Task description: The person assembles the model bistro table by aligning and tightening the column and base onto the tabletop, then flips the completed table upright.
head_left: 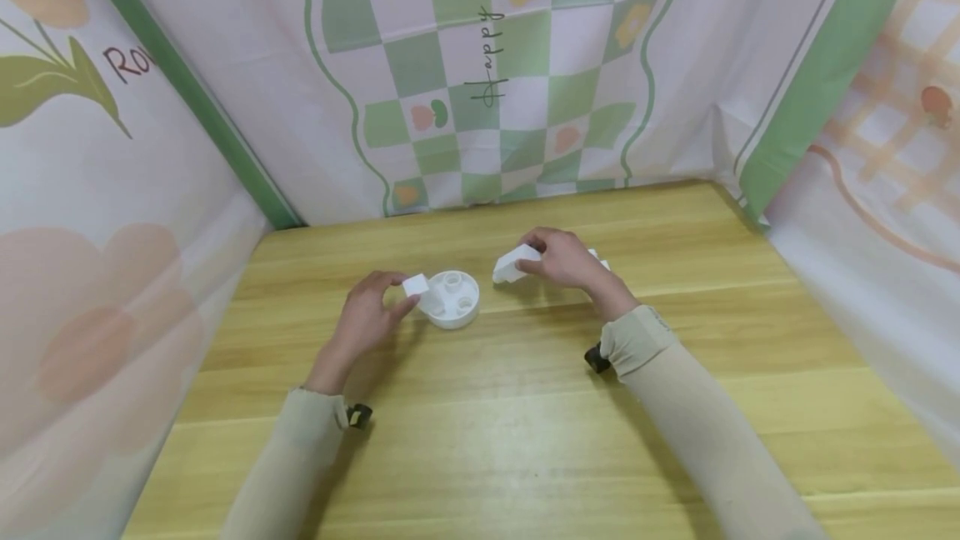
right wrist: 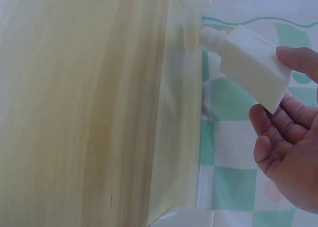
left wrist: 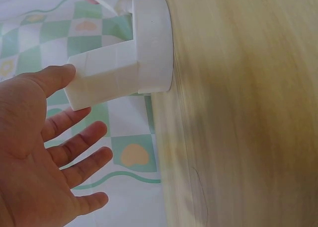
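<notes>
A round white holder (head_left: pixel 453 322) with several round sockets sits on the table, two of them showing from above. A white square-sided bottle (head_left: pixel 415 283) stands neck down at its left side, its lower end hidden inside the rim. My left hand (head_left: pixel 365 315) pinches that bottle's upturned base between thumb and index finger; the other fingers are spread (left wrist: pixel 89 170). To the right of the holder, my right hand (head_left: pixel 564 260) grips a second white bottle (right wrist: pixel 258 65) by its base end. This one is tilted, with its narrow round neck (right wrist: pixel 212 39) pointing toward the table.
More white pieces (head_left: pixel 600 260) lie on the wooden table (head_left: pixel 480 440) behind my right wrist, partly hidden by it. Printed cloth (head_left: pixel 510 140) hangs along the table's back edge and both sides. Small black devices (head_left: pixel 597 358) are worn at the wrists.
</notes>
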A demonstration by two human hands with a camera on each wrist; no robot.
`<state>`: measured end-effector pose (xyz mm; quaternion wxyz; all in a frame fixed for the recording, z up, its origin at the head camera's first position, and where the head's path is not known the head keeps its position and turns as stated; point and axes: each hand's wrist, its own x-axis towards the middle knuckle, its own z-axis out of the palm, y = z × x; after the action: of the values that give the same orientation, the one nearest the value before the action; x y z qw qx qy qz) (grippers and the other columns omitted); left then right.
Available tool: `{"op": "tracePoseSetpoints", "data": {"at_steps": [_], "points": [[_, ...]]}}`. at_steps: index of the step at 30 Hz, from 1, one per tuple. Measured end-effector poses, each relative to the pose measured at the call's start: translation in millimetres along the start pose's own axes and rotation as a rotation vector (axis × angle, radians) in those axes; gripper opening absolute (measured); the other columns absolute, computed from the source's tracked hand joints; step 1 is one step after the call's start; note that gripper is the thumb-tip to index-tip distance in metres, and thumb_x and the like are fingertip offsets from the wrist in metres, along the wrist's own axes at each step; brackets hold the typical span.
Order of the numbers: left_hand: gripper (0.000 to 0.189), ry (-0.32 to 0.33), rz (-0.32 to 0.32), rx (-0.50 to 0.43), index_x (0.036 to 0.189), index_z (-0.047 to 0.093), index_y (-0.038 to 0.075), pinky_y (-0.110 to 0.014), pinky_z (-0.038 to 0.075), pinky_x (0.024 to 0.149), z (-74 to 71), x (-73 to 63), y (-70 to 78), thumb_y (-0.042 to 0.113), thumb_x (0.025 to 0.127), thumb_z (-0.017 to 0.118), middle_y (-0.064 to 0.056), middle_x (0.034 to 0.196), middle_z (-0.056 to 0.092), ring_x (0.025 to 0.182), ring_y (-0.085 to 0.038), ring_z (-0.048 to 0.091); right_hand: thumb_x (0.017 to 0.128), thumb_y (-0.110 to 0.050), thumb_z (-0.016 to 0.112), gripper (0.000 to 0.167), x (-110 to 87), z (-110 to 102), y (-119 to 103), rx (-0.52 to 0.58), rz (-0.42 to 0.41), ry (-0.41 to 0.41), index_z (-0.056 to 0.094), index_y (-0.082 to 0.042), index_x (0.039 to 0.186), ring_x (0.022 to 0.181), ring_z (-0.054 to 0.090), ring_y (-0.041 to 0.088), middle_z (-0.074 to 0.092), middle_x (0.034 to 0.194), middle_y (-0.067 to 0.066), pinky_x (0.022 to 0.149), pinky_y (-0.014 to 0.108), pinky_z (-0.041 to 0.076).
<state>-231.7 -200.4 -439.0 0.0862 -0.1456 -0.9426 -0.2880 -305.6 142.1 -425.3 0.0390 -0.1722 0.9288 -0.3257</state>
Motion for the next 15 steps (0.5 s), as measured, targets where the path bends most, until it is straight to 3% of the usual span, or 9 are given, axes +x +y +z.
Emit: {"op": "tracePoseSetpoints", "data": {"at_steps": [15], "points": [[0.046, -0.013, -0.019, 0.006, 0.127, 0.062, 0.006, -0.052, 0.047, 0.106, 0.1, -0.1, 0.8, 0.037, 0.093, 0.070, -0.014, 0.124, 0.066, 0.120, -0.036, 0.060, 0.091, -0.040, 0.070, 0.044, -2.1, -0.6, -10.3, 0.055, 0.007, 0.044, 0.064, -0.011, 0.124, 0.106, 0.064, 0.027, 0.069, 0.116, 0.010, 0.094, 0.044, 0.051]]}}
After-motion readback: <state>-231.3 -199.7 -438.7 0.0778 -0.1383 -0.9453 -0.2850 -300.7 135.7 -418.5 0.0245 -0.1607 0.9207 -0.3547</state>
